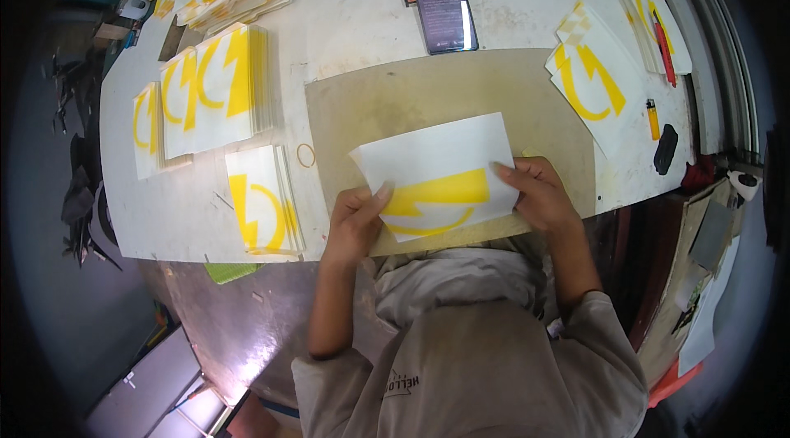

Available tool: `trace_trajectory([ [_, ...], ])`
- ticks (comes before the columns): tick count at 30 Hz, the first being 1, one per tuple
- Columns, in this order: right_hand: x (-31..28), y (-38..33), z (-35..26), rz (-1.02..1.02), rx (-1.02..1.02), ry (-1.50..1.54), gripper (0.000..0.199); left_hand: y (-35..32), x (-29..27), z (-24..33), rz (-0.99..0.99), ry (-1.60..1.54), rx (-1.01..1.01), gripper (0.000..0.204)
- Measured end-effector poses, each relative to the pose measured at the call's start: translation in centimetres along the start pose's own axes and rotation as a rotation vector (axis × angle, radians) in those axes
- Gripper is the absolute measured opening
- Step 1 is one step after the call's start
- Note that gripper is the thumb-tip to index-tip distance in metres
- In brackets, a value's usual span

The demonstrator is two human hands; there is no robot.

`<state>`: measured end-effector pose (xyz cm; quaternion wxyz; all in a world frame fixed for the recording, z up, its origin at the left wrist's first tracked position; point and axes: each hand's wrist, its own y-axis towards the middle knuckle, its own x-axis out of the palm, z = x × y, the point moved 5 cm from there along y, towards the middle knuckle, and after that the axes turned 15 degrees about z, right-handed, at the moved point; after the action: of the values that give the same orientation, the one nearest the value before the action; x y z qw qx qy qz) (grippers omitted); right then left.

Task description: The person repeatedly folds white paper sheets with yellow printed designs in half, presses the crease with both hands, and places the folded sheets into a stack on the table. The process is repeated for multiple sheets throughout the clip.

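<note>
Between my two hands is a white sheet of paper with a bold yellow printed shape along its near part. My left hand grips its left edge, thumb on top and fingers curled beneath. On the right edge, my right hand pinches the sheet the same way, its fingers partly hidden under the paper. The sheet is held over a brownish board that lies on the white table. To the left of the board lies a small stack of similar yellow-printed sheets.
Taller stacks of printed sheets stand at the left and far left. Beyond the board rests a phone with a lit screen. At the right are loose printed sheets, a red cutter, a yellow lighter and a black object.
</note>
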<state>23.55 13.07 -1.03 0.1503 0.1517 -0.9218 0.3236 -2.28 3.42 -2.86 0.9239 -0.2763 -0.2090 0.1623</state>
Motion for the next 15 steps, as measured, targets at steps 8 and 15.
trace_trajectory([
  [8, -0.4, 0.1, -1.7, -0.241, -0.279, -0.301, 0.08, 1.0, 2.6, 3.1, -0.299, -0.066, 0.201, 0.121],
  [15, 1.3, 1.1, -2.9, -0.153, -0.401, -0.176, 0.079, 1.7, 2.2, 3.2, -0.238, -0.032, 0.288, 0.123],
])
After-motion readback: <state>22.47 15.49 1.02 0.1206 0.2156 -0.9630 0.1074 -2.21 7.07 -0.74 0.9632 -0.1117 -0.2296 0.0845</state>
